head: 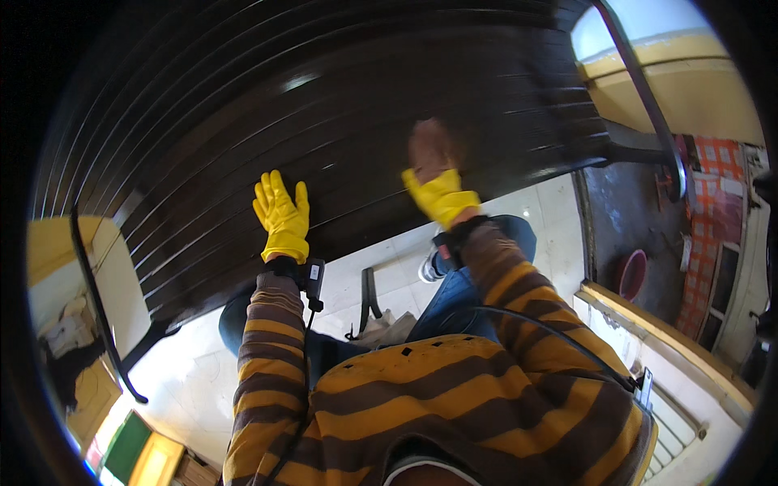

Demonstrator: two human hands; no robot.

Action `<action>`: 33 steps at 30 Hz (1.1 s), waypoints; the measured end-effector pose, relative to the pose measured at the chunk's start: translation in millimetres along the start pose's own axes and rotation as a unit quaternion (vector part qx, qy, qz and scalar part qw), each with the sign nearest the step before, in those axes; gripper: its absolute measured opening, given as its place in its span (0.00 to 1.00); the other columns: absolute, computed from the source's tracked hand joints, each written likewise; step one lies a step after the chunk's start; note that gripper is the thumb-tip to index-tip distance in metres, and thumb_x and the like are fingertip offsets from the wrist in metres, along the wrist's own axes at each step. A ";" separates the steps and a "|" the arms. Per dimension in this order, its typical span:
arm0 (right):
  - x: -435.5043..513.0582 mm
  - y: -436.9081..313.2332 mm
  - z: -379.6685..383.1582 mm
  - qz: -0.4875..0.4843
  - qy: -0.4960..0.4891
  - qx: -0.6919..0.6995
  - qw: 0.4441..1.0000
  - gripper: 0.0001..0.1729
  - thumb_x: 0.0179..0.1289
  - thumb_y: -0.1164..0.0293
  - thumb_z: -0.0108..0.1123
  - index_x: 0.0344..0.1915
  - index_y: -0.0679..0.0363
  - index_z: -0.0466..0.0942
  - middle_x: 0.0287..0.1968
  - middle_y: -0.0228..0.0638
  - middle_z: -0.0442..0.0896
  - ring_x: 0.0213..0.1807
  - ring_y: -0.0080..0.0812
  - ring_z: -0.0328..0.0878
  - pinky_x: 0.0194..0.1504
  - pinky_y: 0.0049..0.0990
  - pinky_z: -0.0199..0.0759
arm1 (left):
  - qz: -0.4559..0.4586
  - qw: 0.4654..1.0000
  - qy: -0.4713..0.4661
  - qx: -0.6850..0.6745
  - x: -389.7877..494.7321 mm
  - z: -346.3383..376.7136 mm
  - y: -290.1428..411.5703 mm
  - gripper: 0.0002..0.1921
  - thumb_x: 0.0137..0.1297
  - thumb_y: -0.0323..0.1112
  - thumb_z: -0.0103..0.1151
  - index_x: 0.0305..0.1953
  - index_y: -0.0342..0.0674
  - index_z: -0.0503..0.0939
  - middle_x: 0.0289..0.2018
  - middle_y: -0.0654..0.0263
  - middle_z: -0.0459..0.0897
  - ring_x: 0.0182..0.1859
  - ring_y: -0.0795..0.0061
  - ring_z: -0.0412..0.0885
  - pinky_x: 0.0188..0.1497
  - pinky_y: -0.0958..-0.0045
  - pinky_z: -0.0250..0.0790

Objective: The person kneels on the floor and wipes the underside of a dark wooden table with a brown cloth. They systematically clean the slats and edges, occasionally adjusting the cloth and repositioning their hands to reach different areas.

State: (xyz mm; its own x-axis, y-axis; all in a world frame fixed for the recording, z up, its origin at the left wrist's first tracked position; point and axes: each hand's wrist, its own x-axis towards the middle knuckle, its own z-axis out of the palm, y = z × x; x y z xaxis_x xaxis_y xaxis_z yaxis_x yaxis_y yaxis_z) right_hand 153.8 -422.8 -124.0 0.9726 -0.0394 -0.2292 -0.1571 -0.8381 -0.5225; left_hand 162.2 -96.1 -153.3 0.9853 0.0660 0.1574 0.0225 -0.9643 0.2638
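Note:
Before me stretches a dark, glossy slatted bench [377,79], its seat boards running from side to side. My left hand [282,212], in a yellow rubber glove, lies on the seat near the front edge, palm down, fingers apart and holding nothing. To its right, my right hand [440,194] wears a matching glove and presses a brownish cloth [430,146] against the boards. The cloth and the fingers over it are blurred, so how it is gripped is partly hidden.
Curved dark armrests rise at the bench's left end [97,304] and right end [644,91]. Pale floor tiles [389,249] show under the seat. A reddish basin [632,275] stands beyond a doorway at right, and a white radiator [668,437] is near my right elbow. Cables run along both sleeves.

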 end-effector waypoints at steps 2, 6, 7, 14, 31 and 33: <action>7.3 -26.4 28.0 -0.106 0.023 -0.175 0.979 0.47 0.70 0.40 0.58 0.80 0.44 0.54 0.82 0.44 0.54 0.83 0.47 0.52 0.82 0.47 0.35 | -0.013 0.997 -0.059 0.055 4.0 9.9 6.9 0.36 0.76 0.55 0.54 0.76 0.41 0.62 0.77 0.49 0.61 0.80 0.44 0.55 0.80 0.44 0.42; 16.6 -52.8 44.9 -0.099 -0.074 -0.034 0.992 0.49 0.71 0.33 0.49 0.82 0.42 0.50 0.84 0.42 0.48 0.86 0.48 0.40 0.82 0.52 0.21 | -0.026 0.993 -0.084 0.082 2.0 16.1 10.6 0.36 0.77 0.54 0.53 0.78 0.43 0.60 0.79 0.54 0.59 0.81 0.50 0.52 0.81 0.47 0.39; 20.6 -57.5 42.7 -0.138 -0.055 -0.044 0.988 0.50 0.71 0.32 0.48 0.83 0.42 0.48 0.85 0.42 0.47 0.86 0.48 0.39 0.82 0.52 0.19 | -0.014 0.995 -0.059 0.074 2.4 15.5 10.3 0.36 0.77 0.54 0.53 0.78 0.44 0.60 0.79 0.55 0.58 0.81 0.50 0.51 0.81 0.47 0.39; 47.0 -19.1 -7.9 -0.213 -0.061 -0.101 0.970 0.41 0.72 0.44 0.59 0.77 0.49 0.62 0.81 0.41 0.57 0.82 0.50 0.51 0.81 0.48 0.40 | -0.038 0.990 -0.108 0.082 7.4 1.8 20.6 0.35 0.78 0.50 0.54 0.79 0.44 0.58 0.80 0.55 0.56 0.82 0.51 0.51 0.83 0.52 0.39; 171.1 366.5 -192.4 0.218 0.121 -0.248 0.936 0.51 0.72 0.31 0.42 0.83 0.48 0.50 0.85 0.39 0.47 0.86 0.45 0.40 0.82 0.47 0.32 | -0.047 0.989 -0.116 0.072 12.9 -8.6 31.9 0.31 0.80 0.46 0.53 0.78 0.50 0.59 0.80 0.59 0.55 0.82 0.52 0.49 0.84 0.54 0.38; 185.6 392.0 -202.8 0.233 0.148 -0.246 0.929 0.52 0.70 0.27 0.39 0.84 0.43 0.48 0.86 0.38 0.45 0.87 0.43 0.37 0.82 0.50 0.30 | -0.041 0.989 -0.115 0.083 11.5 -6.2 26.5 0.31 0.80 0.45 0.54 0.78 0.49 0.59 0.80 0.58 0.55 0.81 0.51 0.50 0.83 0.54 0.40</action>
State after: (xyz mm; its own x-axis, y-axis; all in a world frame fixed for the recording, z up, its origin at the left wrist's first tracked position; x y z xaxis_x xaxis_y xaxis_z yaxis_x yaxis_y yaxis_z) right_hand 307.4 -869.0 -204.9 0.8345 -0.5475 -0.0629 -0.5465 -0.8368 0.0334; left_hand 173.0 -119.3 -138.6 0.9910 0.1042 -0.0837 0.1128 -0.9881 0.1046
